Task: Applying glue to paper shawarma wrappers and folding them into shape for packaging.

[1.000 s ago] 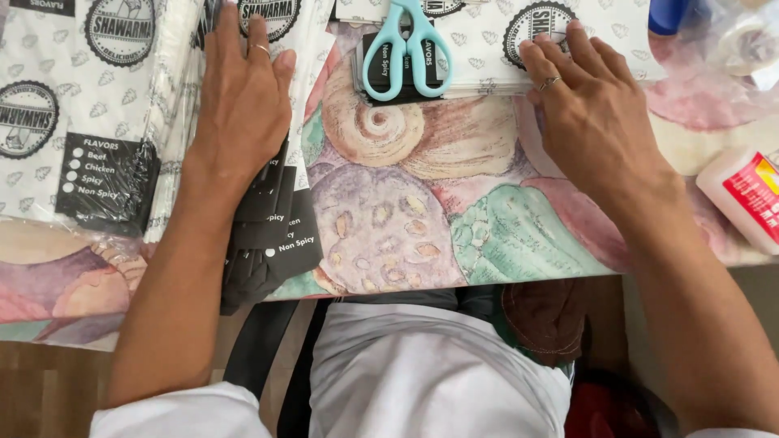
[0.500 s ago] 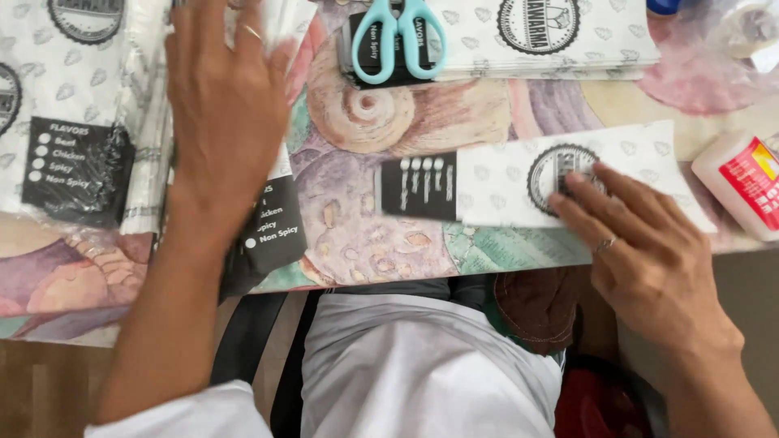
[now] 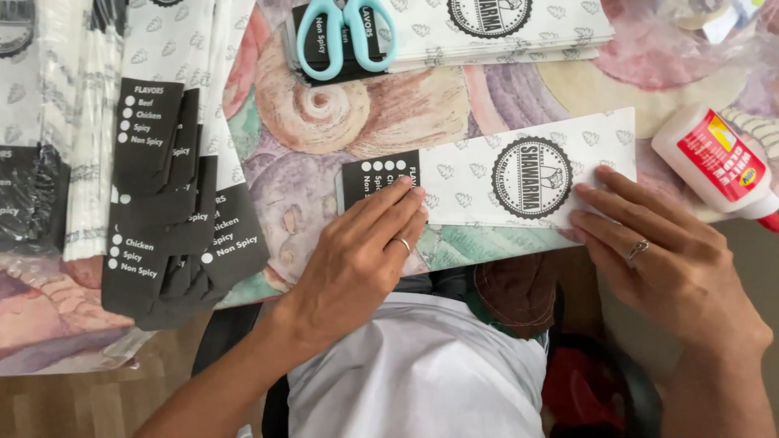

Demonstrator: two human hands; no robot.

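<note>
The fingers of the left hand (image 3: 357,259) are laid flat and close together on the black end of a paper sleeve (image 3: 487,180); a ring is worn on one. The fingers of the right hand (image 3: 665,259) are slightly spread and pressed on the sleeve's white end, a ring also worn. Nothing is gripped by either hand. The sleeve is lying flat near the table's front edge, on a shell-patterned cloth (image 3: 324,122). A glue bottle (image 3: 718,162) is seen just right of it, scissors (image 3: 345,32) on a stack beyond, and more sleeves (image 3: 162,162) fanned out at the left.
</note>
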